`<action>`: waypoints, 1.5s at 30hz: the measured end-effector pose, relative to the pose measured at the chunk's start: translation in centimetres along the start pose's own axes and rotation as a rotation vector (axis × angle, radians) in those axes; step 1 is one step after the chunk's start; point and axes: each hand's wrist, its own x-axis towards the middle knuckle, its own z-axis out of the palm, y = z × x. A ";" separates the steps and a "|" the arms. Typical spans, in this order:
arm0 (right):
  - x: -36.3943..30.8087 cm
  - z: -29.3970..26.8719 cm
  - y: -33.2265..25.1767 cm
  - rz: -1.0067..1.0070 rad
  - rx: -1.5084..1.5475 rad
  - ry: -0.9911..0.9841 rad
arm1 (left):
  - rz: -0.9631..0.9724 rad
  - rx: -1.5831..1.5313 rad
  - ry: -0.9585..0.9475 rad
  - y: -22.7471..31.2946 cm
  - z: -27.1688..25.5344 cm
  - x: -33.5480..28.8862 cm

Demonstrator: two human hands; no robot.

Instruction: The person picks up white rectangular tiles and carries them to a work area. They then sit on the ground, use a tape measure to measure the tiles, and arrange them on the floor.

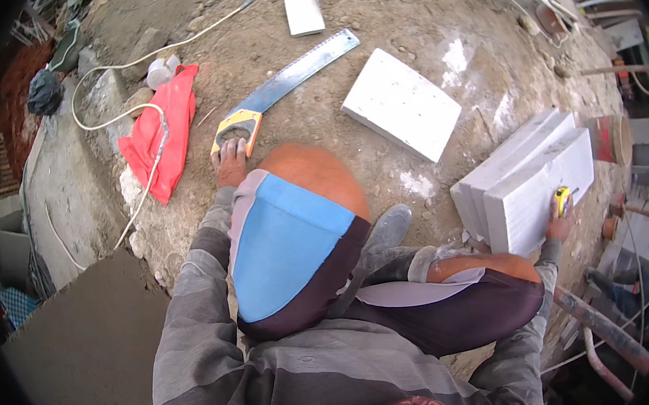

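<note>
A hand saw (pixel 301 72) with a yellow and black handle and a wide steel blade lies on the dirt ahead of me. My left hand (pixel 230 164) has its fingers curled on the near end of the handle. Off to the right, my right hand (pixel 560 222) holds a yellow tape measure (pixel 563 201) against the face of a white block (pixel 536 192). That block leans with several like slabs in an upright stack. Another white block (pixel 402 105) lies flat between the saw and the stack.
A smaller white block (pixel 303 8) lies farther off. A red cloth (pixel 162 136) and a pale cable (pixel 121 121) are at the left, beside a concrete edge. At the right are a bucket (pixel 611 141) and a rusty metal pipe (pixel 604 328).
</note>
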 end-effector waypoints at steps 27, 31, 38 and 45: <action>-15.3 1.3 -4.9 0.550 0.743 0.231 | 0.226 -0.424 -1.067 4.0 -17.3 22.1; -14.8 -0.2 -5.2 0.571 0.641 0.170 | 0.598 -0.047 -1.078 23.3 -22.8 25.0; -4.7 -2.2 -5.8 0.356 0.171 0.317 | 0.611 -0.810 -1.167 47.6 -11.9 16.3; -1.1 0.7 -3.9 0.260 0.024 0.159 | 0.388 -1.048 -0.990 55.6 -9.7 8.7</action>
